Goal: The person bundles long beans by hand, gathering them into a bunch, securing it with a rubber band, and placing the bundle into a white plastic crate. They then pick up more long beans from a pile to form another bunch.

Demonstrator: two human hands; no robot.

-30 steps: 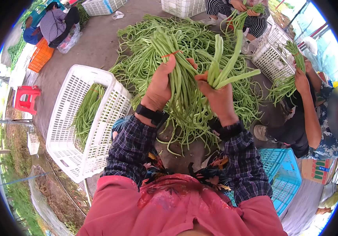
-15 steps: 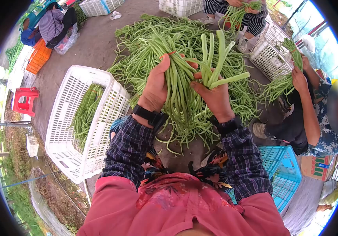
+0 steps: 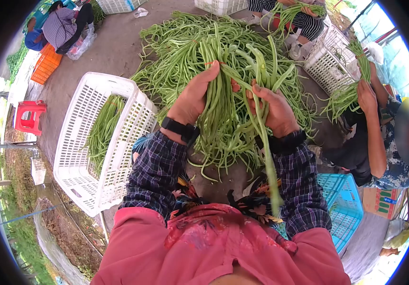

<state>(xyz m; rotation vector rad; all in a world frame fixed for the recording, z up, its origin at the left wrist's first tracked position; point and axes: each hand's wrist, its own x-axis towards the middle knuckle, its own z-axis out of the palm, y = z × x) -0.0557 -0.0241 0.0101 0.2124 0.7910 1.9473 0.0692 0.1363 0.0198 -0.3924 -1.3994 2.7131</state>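
My left hand [image 3: 192,100] is closed round a bundle of long green yardlong beans [image 3: 212,102], whose lower ends hang down over the pile. A thin red band circles the bundle near its top, just above my thumb. Close beside it, my right hand [image 3: 279,111] grips a few loose yardlong beans [image 3: 260,66] that stick up past its fingers. One long bean [image 3: 269,166] trails from that hand toward my lap, its lower end blurred. Beneath both hands lies a big heap of yardlong beans [image 3: 176,47] on the ground.
A white crate [image 3: 64,152] with bean bundles stands at left; a blue crate [image 3: 342,209] is near my right side. Another white crate [image 3: 325,66] is at upper right. One co-worker [image 3: 373,109] holds beans at right; others sit farther back. A red stool [image 3: 31,116] stands far left.
My right hand has shifted right and slightly up, and a long bean now hangs down from it. My left hand and the banded bundle have moved a little to the right.
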